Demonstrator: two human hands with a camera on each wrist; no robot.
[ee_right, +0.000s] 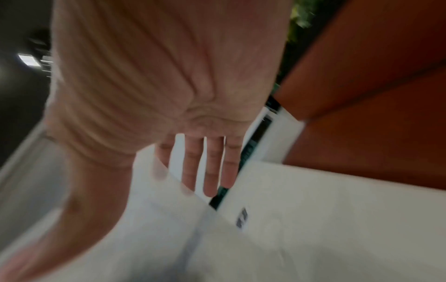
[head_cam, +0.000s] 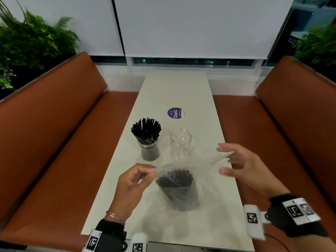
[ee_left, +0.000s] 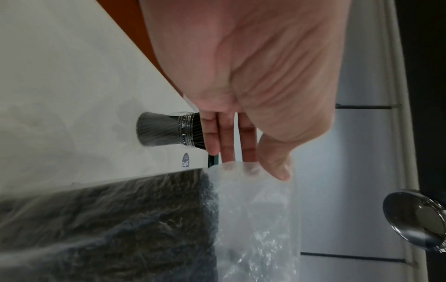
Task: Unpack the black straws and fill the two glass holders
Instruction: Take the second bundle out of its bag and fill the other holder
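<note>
A clear plastic bag [head_cam: 189, 166] stands on the white table [head_cam: 174, 91], with a bundle of black straws [head_cam: 177, 188] inside it. My left hand [head_cam: 138, 176] pinches the bag's left rim between thumb and fingertips [ee_left: 251, 167]. My right hand [head_cam: 234, 160] is spread with straight fingers [ee_right: 210, 167] at the bag's right rim, touching the film. Behind the bag, the left glass holder [head_cam: 150, 148] is packed with black straws [head_cam: 146, 130]. The right glass holder [head_cam: 181, 142] has nothing in it. The wrist views show the filled holder [ee_left: 166, 129] and the bagged straws [ee_left: 108, 229].
Orange bench seats [head_cam: 60, 142] run along both sides of the narrow table. A round purple sticker [head_cam: 175, 113] lies on the table beyond the holders. Green plants [head_cam: 27, 42] stand at the back corners. White blinds cover the far window.
</note>
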